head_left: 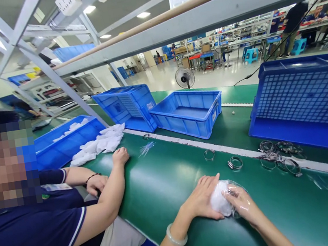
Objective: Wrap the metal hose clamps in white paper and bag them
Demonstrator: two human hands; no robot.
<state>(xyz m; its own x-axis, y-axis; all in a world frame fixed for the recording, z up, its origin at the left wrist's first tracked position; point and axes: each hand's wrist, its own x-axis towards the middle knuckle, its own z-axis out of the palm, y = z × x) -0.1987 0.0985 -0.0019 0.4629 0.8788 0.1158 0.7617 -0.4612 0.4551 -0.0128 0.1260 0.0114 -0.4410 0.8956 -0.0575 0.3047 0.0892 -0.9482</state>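
My left hand [202, 198] lies on a small clear plastic bag with white stuff inside [221, 201] on the green belt [166, 180], fingers pressed against it. My right hand [240, 204] grips the same bag from the right, partly covered by its clear film. Several metal hose clamps [276, 155] lie beyond on the belt, with two more clamps [234, 164] closer to my hands.
A co-worker in a dark blue shirt sits at left, one fist [120, 156] resting on the belt near a pile of white bags [99, 144]. Blue bins [189, 113] stand behind the belt; a tipped blue crate [305, 102] stands at right. A fan [185, 78] stands further back.
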